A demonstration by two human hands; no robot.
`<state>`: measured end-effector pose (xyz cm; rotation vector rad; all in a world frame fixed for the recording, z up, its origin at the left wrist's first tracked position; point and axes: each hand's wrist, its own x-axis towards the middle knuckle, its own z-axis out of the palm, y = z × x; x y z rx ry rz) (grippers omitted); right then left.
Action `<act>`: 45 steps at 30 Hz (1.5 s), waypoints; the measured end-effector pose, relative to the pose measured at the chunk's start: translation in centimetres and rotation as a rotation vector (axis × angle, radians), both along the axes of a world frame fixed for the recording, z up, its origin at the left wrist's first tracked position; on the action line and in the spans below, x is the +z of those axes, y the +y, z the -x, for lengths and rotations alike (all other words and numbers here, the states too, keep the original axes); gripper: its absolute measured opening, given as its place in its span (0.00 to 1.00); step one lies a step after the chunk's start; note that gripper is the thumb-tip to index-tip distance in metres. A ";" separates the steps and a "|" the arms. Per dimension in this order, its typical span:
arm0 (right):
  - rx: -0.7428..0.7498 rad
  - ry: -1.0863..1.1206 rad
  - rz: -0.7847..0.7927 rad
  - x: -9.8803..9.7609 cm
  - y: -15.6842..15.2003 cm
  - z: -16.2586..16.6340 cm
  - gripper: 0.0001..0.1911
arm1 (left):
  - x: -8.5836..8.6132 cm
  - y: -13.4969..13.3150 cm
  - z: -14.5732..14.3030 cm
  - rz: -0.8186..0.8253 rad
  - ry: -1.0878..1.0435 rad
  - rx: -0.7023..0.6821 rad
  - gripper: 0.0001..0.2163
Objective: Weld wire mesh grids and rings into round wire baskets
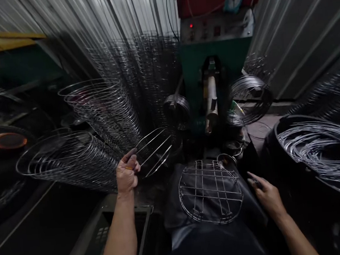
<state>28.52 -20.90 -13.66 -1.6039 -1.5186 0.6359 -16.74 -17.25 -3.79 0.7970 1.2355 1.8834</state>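
First, at far left, stacked wire rings [68,161] lie in a long nested row, with a plastic crate [126,207] below them. Next, the left hand [128,173] is clenched on a small bundle of straight wire rods [156,151], pinched between thumb and fingers. The rods fan out from the grip to the right and upward, their long axis pointing toward a green machine [215,55], and the left hand is the nearer hand to them. Further right, a round wire grid rack [210,191] lies flat on a dark apron [177,207] over the person's lap, between the hands and touching neither. The right hand [267,196] sits just beyond the rack's rim, fingers curled about a small dark object [256,182]; whether it is gripped cannot be told. At far right, a black tub [278,133] holds coiled wire [319,149].
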 end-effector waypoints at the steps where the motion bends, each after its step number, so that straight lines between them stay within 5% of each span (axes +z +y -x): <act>1: -0.009 0.005 -0.036 1.5 0.5 0.4 0.20 | 0.8 -0.1 -0.8 -0.035 -0.073 -0.036 0.17; 7: 0.041 0.112 -0.129 7.6 2.4 4.9 0.20 | 1.2 -0.8 -6.1 0.007 -0.349 -0.317 0.15; 15: 0.057 0.171 -0.144 8.8 3.6 6.1 0.19 | -0.5 -1.5 -9.4 0.219 -0.432 -0.556 0.14; 24: 0.017 0.166 -0.017 8.3 2.5 5.8 0.16 | -0.6 -1.2 -9.7 0.355 -0.502 -0.632 0.14; 34: -0.007 0.201 0.087 3.5 -0.1 6.4 0.21 | -5.2 0.1 -8.9 0.538 0.153 -0.562 0.30; 45: -0.012 0.158 0.123 2.9 0.1 6.1 0.23 | -5.6 -0.8 -8.7 0.589 0.223 -0.624 0.27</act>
